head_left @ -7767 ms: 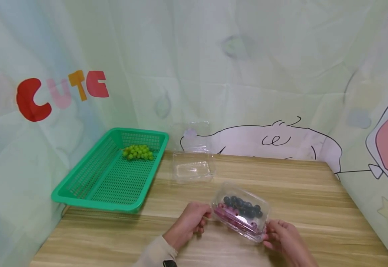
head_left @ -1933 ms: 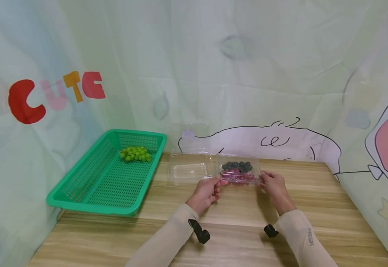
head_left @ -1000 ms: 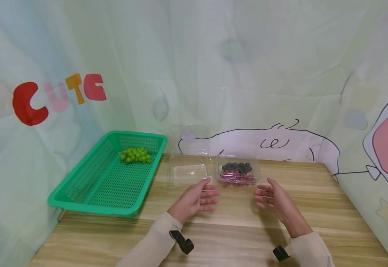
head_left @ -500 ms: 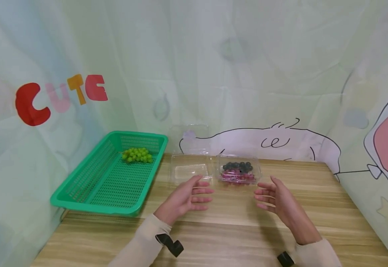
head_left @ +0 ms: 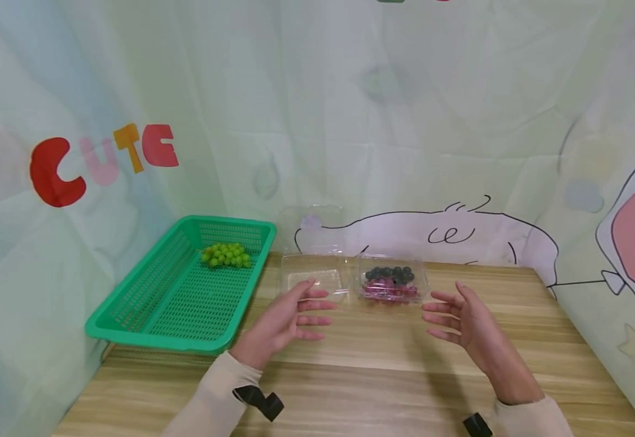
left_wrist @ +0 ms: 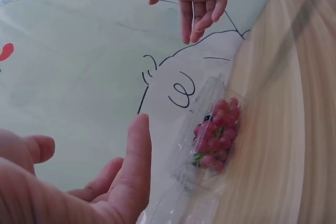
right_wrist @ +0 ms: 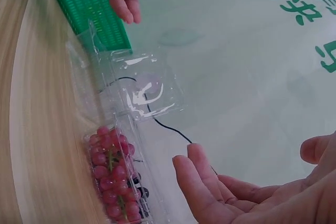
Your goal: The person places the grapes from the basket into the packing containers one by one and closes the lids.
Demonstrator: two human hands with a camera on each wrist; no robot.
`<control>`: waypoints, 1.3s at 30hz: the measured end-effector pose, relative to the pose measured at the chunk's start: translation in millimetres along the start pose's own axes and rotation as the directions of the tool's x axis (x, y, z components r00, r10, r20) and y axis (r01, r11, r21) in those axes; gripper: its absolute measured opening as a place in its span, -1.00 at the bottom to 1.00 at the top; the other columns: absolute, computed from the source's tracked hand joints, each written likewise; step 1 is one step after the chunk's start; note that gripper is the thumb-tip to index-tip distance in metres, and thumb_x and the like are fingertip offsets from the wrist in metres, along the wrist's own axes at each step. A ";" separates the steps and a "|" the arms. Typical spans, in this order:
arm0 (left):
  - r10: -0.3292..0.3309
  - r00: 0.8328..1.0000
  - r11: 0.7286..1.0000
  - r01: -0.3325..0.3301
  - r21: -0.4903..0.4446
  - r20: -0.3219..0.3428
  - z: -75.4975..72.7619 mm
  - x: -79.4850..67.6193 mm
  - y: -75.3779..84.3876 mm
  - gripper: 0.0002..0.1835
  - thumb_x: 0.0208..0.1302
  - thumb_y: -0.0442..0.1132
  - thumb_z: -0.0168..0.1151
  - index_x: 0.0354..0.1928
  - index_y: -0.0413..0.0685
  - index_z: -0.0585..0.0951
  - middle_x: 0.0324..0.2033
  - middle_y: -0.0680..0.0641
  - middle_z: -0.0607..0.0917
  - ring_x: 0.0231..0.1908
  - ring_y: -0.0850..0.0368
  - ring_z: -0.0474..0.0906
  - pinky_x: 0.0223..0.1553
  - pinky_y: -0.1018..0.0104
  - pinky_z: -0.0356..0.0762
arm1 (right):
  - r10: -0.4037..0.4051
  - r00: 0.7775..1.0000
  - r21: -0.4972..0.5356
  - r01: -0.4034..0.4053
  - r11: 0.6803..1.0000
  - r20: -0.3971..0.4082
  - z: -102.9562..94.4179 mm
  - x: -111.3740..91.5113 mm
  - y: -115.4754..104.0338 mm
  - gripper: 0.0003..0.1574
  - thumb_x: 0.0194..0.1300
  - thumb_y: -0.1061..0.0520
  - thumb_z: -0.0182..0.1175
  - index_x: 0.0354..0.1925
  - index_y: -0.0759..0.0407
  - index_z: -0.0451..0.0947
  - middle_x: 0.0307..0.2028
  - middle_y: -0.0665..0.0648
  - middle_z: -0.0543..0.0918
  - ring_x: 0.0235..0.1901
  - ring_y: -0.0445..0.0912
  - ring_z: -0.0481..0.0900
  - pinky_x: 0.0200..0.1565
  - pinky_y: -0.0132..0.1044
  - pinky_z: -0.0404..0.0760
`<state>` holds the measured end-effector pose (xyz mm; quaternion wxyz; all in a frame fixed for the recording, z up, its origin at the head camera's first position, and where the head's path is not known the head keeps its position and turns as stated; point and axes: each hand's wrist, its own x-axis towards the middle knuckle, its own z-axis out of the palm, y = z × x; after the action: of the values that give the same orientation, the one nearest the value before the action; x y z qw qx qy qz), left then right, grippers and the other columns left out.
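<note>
In the head view my left hand (head_left: 285, 318) hovers above the table with its fingers spread, holding nothing. Its fingertips overlap the lower part of an empty clear plastic clamshell box (head_left: 317, 267), whose lid stands up against the backdrop. My right hand (head_left: 473, 328) is likewise free, palm turned inward, to the right of a second clear box (head_left: 420, 267). That box is closed, with red grapes (head_left: 388, 290) at its front and dark grapes (head_left: 391, 274) behind. In the right wrist view the red grapes (right_wrist: 111, 174) show on green stems.
A green plastic basket (head_left: 186, 346) stands at the left of the wooden table (head_left: 361, 388), with a bunch of green grapes (head_left: 226, 255) at its far end. A printed fabric backdrop (head_left: 317, 121) closes off the back and sides. Black wrist cameras (head_left: 258, 402) sit on both sleeves.
The closed grape box was carried from the table's front to beside the empty box and let go. Both hands have since drawn back and moved apart, their fingers spreading.
</note>
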<state>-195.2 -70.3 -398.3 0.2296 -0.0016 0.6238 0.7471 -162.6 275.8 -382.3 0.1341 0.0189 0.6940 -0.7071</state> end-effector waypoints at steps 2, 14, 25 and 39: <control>0.008 1.000 1.000 -0.008 0.015 -0.021 -1.6 -1.6 2.6 -0.30 0.52 0.24 -0.05 0.30 -0.27 0.46 0.23 -0.34 0.58 -0.12 -0.04 0.74 -0.07 -0.07 0.71 | -0.011 1.000 -0.030 0.011 0.999 -0.002 0.2 -1.4 -1.9 0.08 0.56 -0.46 -0.44 0.52 0.41 -0.01 0.12 0.10 0.64 0.02 -0.17 0.66 0.09 -0.19 0.66; 0.146 0.973 0.962 -0.097 0.257 -0.180 -12.3 -7.9 11.6 -0.42 0.52 0.14 0.04 0.29 -0.16 0.51 0.21 -0.25 0.60 -0.01 -0.11 0.70 -0.16 -0.04 0.74 | -0.040 0.996 -0.295 0.014 0.955 -0.082 8.9 -9.3 -17.4 -0.02 0.58 -0.39 -0.35 0.54 0.32 0.07 0.43 0.34 0.37 0.32 0.10 0.45 0.30 0.02 0.45; 0.281 0.926 0.813 -0.091 0.575 -0.251 -13.5 -9.1 20.0 -0.38 0.47 0.16 0.15 0.37 -0.07 0.47 0.26 -0.19 0.55 0.10 -0.12 0.60 -0.10 0.05 0.71 | -0.270 0.959 -0.697 0.136 0.704 -0.085 24.2 -20.2 -26.3 0.01 0.54 -0.40 -0.12 0.58 0.23 0.01 0.50 0.37 0.21 0.48 0.33 0.13 0.38 0.36 0.19; 0.455 0.847 0.602 -0.064 0.796 -0.275 -9.6 -2.7 8.1 -0.28 0.39 0.17 0.25 0.39 -0.18 0.43 0.28 -0.25 0.52 0.13 -0.19 0.56 0.09 -0.13 0.60 | -0.379 0.921 -0.882 0.099 0.460 -0.095 32.8 -3.5 -15.0 0.15 0.41 -0.52 -0.03 0.59 0.19 0.00 0.49 0.45 0.15 0.45 0.44 0.08 0.27 0.54 0.17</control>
<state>-198.3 -81.2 -392.2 -0.0583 0.0152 0.9067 0.4175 -157.2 244.0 -365.8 -0.0750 -0.0502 0.9599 -0.2655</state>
